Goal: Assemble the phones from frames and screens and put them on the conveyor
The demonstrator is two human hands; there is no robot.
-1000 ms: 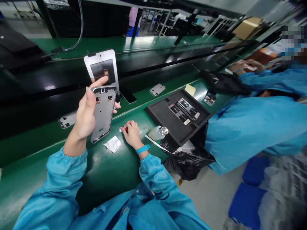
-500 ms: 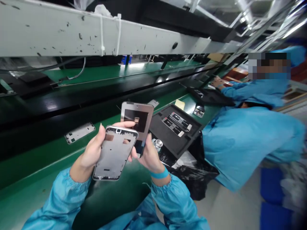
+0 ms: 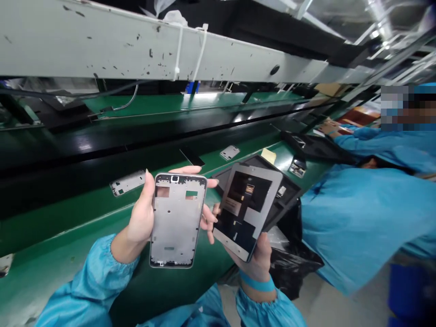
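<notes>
My left hand (image 3: 139, 218) is closed around a silver phone frame (image 3: 175, 227), its thumb along the left edge and fingers coming round from behind. The frame is a flat metal plate with a dark rim, two cutouts near the top and small holes. To the right, my right hand (image 3: 254, 261) grips a phone screen panel (image 3: 250, 204) by its lower part. That panel has a grey border, black areas and small gold-coloured connectors, and it is held tilted. The two parts are apart, side by side above the green bench.
More metal phone frames lie on the green bench (image 3: 85, 254), one at left (image 3: 127, 182) and one farther back (image 3: 230, 152). A black foam tray (image 3: 289, 184) is partly hidden behind the screen panel. Beside it hangs a black bag (image 3: 296, 259). A co-worker in blue (image 3: 368, 218) sits at right.
My right hand has moved right with the screen panel, away from behind the frame, and the panel's inner side shows more fully. The frame is turned more upright. The view has shifted left.
</notes>
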